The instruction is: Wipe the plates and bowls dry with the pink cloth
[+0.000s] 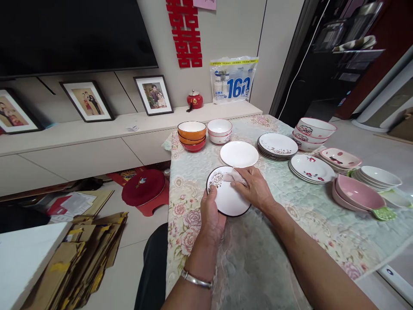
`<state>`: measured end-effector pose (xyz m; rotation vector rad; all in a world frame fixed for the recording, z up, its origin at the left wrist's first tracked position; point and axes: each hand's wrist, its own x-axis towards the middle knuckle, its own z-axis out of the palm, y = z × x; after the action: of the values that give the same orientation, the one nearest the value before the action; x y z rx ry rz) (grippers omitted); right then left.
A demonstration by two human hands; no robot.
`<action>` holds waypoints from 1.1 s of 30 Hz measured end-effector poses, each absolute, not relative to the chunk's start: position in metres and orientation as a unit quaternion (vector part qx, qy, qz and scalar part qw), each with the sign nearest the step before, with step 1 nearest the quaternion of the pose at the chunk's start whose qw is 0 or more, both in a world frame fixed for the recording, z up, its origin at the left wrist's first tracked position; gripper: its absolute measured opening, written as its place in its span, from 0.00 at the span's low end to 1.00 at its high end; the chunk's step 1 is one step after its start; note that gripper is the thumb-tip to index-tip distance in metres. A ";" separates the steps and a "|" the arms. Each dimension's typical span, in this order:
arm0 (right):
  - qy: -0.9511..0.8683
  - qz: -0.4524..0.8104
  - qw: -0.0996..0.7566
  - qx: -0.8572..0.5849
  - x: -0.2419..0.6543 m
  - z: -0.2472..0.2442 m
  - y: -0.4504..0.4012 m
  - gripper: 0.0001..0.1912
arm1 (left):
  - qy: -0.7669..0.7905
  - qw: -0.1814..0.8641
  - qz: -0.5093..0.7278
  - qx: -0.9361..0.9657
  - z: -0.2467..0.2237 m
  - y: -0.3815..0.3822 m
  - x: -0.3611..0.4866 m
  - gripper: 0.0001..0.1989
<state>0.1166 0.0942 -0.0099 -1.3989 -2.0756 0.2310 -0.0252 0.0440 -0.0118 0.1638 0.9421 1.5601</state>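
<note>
My left hand [212, 211] grips the left edge of a white plate [230, 200] with a dark rim and brown flowers, thumb on top and fingers underneath. Pressed to the plate's upper part is a pale tissue [235, 176], pinched in my right hand [254, 186]. Just beyond lies a plain white plate [239, 153]. To its right stands a stack of dark-rimmed flowered plates [277, 144], and nearer on the right a stack of white plates with red flowers [312, 168].
Orange and red bowls [192, 131] and white bowls [220, 128] stand at the far side of the floral tablecloth [190, 215]. On the right are tall bowls [314, 129] and pink bowls [359, 191]. A red stool [145, 187] and flattened cardboard [71, 262] occupy the floor at left.
</note>
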 end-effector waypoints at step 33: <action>-0.772 0.048 0.321 -0.547 0.115 -0.019 0.098 0.17 | 0.389 0.649 0.653 -0.019 -0.008 0.049 -0.024 0.21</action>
<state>0.1152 0.0978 -0.0187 -1.4368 -2.0283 0.1259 -0.0241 0.0485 -0.0076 -0.0430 0.8836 1.4851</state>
